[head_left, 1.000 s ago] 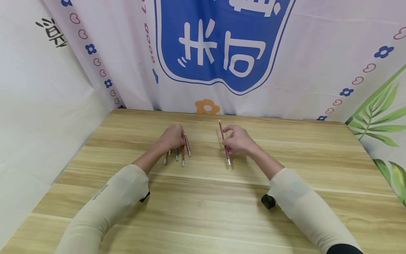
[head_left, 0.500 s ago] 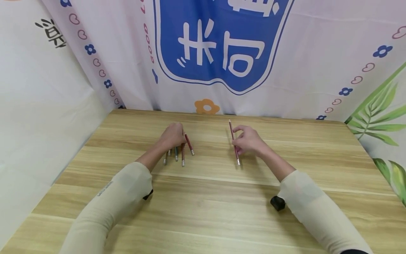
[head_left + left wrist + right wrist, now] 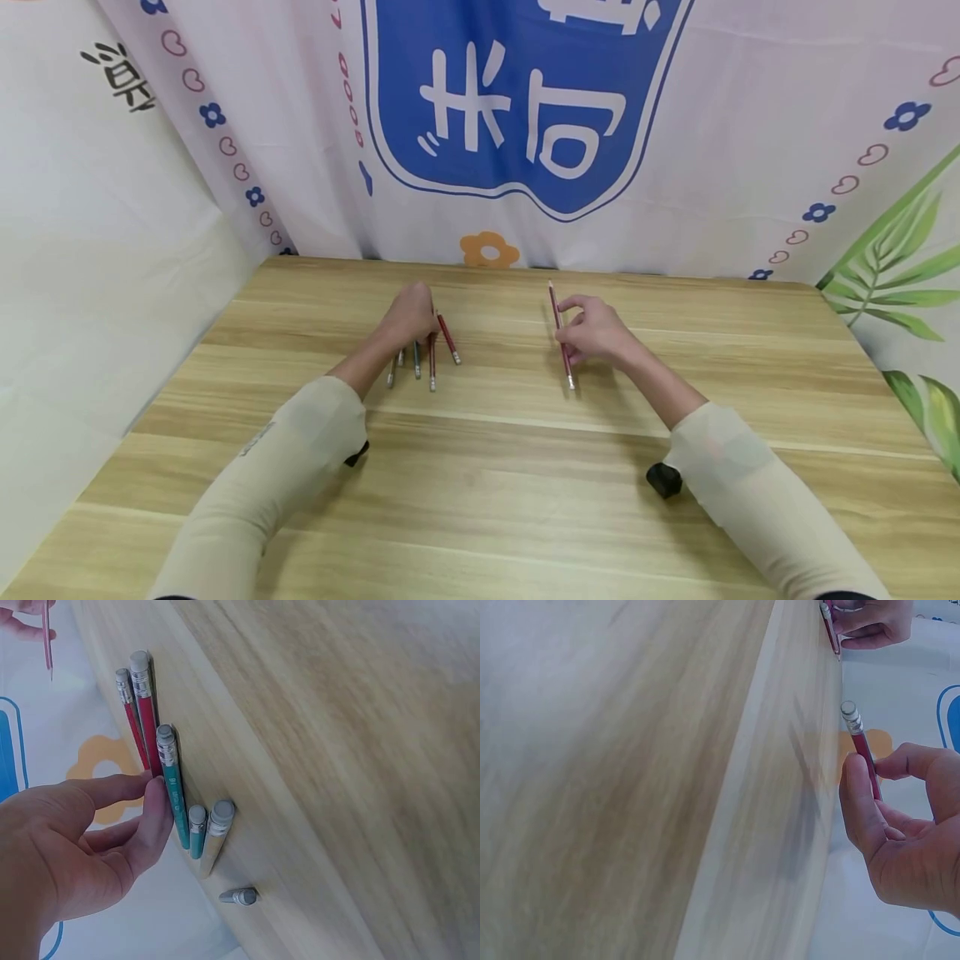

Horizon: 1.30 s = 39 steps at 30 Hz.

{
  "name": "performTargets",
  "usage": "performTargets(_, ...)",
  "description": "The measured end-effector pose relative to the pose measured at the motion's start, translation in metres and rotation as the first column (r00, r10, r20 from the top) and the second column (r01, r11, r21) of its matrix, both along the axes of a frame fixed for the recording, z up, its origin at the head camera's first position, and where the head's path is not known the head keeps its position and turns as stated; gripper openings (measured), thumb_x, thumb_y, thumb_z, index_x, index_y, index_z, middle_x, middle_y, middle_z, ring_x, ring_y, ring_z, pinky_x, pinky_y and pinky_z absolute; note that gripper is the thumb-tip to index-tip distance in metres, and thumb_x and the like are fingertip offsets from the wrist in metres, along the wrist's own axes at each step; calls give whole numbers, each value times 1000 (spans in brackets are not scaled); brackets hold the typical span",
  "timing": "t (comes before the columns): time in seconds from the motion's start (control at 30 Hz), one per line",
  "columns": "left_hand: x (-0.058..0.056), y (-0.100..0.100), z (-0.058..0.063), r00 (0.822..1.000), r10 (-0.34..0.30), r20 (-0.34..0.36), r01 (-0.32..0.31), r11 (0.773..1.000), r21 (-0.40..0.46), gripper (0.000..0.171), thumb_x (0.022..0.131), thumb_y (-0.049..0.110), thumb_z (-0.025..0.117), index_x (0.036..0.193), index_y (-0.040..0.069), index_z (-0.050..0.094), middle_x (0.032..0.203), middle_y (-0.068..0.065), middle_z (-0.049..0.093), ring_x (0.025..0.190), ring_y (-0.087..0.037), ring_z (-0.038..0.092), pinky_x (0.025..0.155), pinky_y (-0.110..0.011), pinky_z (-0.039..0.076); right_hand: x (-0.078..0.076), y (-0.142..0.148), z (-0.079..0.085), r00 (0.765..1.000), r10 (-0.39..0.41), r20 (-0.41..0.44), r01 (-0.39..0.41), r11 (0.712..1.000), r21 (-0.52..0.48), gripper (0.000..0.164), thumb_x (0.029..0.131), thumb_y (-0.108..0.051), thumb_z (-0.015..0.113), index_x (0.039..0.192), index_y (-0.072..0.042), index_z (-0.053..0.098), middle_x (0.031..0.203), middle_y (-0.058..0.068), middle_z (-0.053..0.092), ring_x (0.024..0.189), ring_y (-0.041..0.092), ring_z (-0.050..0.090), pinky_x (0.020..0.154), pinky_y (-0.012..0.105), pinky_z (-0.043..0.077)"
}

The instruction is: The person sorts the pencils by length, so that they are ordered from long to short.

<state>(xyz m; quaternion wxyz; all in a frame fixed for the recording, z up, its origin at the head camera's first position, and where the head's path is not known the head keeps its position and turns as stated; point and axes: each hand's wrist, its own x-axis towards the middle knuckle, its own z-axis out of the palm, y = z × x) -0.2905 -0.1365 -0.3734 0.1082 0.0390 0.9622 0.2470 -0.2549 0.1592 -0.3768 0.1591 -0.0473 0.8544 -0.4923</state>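
My right hand pinches a red pencil between thumb and finger, a little above the table; its silver eraser end points toward me. On the left, my left hand pinches another red pencil that lies among a loose row. A further red pencil lies just to its right, slightly angled. Along the row's other side are a green pencil, a shorter-looking green pencil and a wood-coloured pencil. One more eraser end shows apart from these. My left hand hides the pencils' far ends in the head view.
The wood-grain table reaches back to a printed curtain with a blue emblem. A white wall covering stands at the left. A black wrist camera sits under my right sleeve.
My right hand has carried its red pencil to the right, away from the row. The rightmost red pencil at the left hand has swung outward slightly. The left hand stays nearly in place.
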Motion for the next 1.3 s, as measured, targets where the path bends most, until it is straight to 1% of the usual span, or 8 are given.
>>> performTargets(0.07, 0, 0, 0, 1000, 15, 2, -15, 1000, 11, 11, 85, -15, 66, 75, -9, 66, 70, -18, 70, 57, -23, 72, 53, -24, 63, 0, 1, 0, 1000, -1, 0, 1, 1000, -2, 56, 93, 4, 65, 146, 5, 46, 99, 26, 68, 66, 19, 67, 65, 35, 67)
performTargets(0.13, -1, 1, 0, 1000, 25, 4, -25, 999, 27, 10, 85, -16, 63, 78, -9, 65, 73, -19, 70, 59, -25, 73, 56, -27, 64, 1, 2, 0, 1000, 2, 0, -2, 1000, -1, 56, 93, 3, 65, 146, 5, 45, 99, 26, 68, 66, 19, 67, 65, 35, 67)
performTargets(0.27, -2, 2, 0, 999, 52, 6, -52, 998, 41, 9, 86, -18, 57, 84, -11, 64, 81, -24, 69, 58, -25, 73, 56, -28, 65, 1, 5, -1, 1000, 4, -1, -4, 1000, 2, 57, 93, 3, 64, 146, 7, 44, 101, 27, 68, 66, 19, 67, 65, 35, 67)
performTargets(0.4, -3, 4, 0, 997, 74, 18, -75, 997, 37, 9, 87, -16, 57, 88, -12, 64, 87, -27, 70, 54, -23, 71, 55, -29, 64, 0, 6, -1, 1000, -2, 4, 2, 1000, 2, 57, 93, 4, 64, 147, 6, 44, 101, 28, 68, 66, 19, 67, 64, 33, 67)
performTargets(0.67, -5, 5, 0, 996, 92, 20, -93, 995, 21, 5, 88, -13, 59, 85, -10, 63, 83, -24, 68, 50, -21, 68, 53, -29, 64, 0, 7, -1, 1000, -11, 4, 11, 1000, 1, 56, 93, 3, 64, 145, 5, 46, 99, 26, 68, 67, 19, 66, 65, 35, 67)
performTargets(0.8, -5, 3, 1, 996, 89, 23, -90, 994, 61, 9, 87, -14, 58, 81, -6, 59, 82, -22, 65, 52, -22, 68, 54, -30, 65, 0, 9, -2, 1000, -10, 10, 10, 1000, -3, 56, 93, 3, 64, 146, 6, 45, 99, 26, 68, 67, 19, 66, 65, 34, 67)
performTargets(1.1, -5, -3, 5, 995, 84, 48, -89, 989, 120, 25, 90, -11, 62, 69, 1, 52, 77, -17, 62, 52, -21, 68, 59, -31, 66, -2, 21, -7, 999, -30, 45, 31, 999, -25, 56, 95, 4, 61, 148, 6, 42, 97, 24, 68, 67, 19, 67, 66, 34, 67)
performTargets(1.3, -4, -5, 7, 996, 73, 44, -80, 981, 177, 26, 89, -12, 62, 67, 0, 54, 71, -17, 62, 53, -22, 68, 60, -32, 66, 0, 33, -6, 997, -44, 61, 45, 999, -10, 56, 97, 3, 60, 149, 5, 41, 97, 23, 68, 68, 18, 66, 66, 32, 67)
